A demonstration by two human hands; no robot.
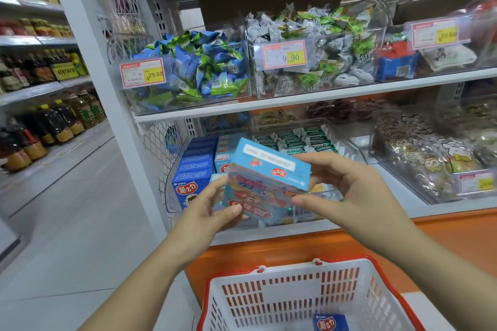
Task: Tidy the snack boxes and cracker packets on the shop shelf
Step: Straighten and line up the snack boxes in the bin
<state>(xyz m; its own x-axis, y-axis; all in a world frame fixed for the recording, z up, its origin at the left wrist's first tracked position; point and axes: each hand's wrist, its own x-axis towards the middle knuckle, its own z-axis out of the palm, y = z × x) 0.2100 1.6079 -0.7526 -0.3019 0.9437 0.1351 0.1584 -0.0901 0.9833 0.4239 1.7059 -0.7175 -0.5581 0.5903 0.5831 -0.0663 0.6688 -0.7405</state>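
**Colleague:** Which step are you on?

**Me:** Putting one back, I'd say. I hold a light-blue cardboard snack box with a cartoon print [265,183] at the centre of the frame, tilted, in front of the lower white shelf [443,209]. My left hand [207,209] pinches its lower left corner between thumb and fingers. My right hand [347,185] grips its right side, fingers on the top edge, thumb lower down.

**Colleague:** Where does it go?

**Me:** Probably the clear plastic bin [168,196] left of centre, where rows of dark-blue and light-blue boxes [193,166] stand. My box hangs just in front of them; whether it touches them, I cannot tell. The next move calls for turning it to match the rows and sliding it into a gap.

**Colleague:** And the basket?

**Me:** The white plastic basket with a red rim [295,293] sits at the bottom of the frame, below my hands. One small dark-blue box [330,322] lies inside, likely next.
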